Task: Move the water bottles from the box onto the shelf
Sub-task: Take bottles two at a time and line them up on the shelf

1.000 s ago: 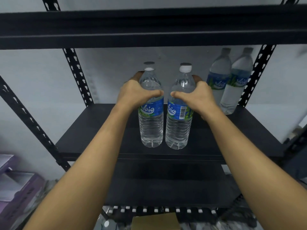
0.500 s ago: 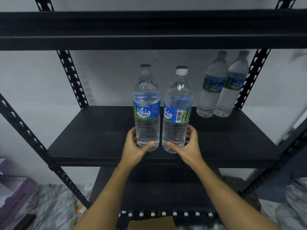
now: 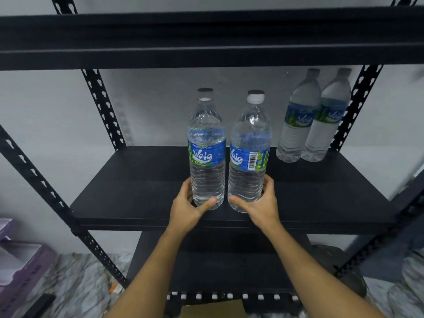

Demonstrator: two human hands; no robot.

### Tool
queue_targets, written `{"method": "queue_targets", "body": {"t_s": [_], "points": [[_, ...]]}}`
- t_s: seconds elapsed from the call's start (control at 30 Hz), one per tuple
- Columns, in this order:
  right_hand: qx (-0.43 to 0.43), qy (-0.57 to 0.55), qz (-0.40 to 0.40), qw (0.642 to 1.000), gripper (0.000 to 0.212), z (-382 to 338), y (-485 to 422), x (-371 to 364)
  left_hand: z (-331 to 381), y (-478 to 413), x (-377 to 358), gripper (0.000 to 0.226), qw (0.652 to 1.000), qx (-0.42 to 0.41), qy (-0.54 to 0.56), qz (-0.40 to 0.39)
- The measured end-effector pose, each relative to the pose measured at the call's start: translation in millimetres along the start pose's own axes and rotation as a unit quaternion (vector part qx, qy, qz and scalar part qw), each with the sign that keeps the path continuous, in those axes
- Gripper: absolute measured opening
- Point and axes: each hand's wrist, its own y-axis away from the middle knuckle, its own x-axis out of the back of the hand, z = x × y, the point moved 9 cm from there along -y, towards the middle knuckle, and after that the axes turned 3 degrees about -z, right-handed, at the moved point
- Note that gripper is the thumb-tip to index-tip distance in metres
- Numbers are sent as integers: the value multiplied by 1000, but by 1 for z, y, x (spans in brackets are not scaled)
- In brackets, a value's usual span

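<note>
Both hands have slid down from the labels to the bases! The left hand (image 3: 190,210) now curls round the foot of the left bottle (image 3: 206,154), and the right hand (image 3: 261,207) round the right bottle (image 3: 249,157), thumbs across the front. Both bottles stand upright, side by side, near the front edge of the shelf (image 3: 137,191). They look delivered, perhaps due a nudge deeper. They're clear and full, with blue labels. A back pair (image 3: 313,125) waits at the shelf's rear right corner.
</note>
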Motion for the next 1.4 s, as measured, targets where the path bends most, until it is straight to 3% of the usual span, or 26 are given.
{"method": "queue_targets", "body": {"t_s": [0.33,0.5,0.63,1.1,1.4], "points": [[15,50,-27,998,104,0,4,-2,0,-1,0,80,1000,-5,0,4],[36,68,53,996,109,-8,11,6,2,0,0,80,1000,-11,-4,4],[11,76,67,995,113,-9,9,2,1,-1,0,79,1000,-11,-4,7],[18,24,39,999,90,0,6,4,-1,-1,1,79,1000,-1,2,8],[16,72,72,995,115,-9,12,4,1,-2,1,79,1000,-4,-1,6]]}}
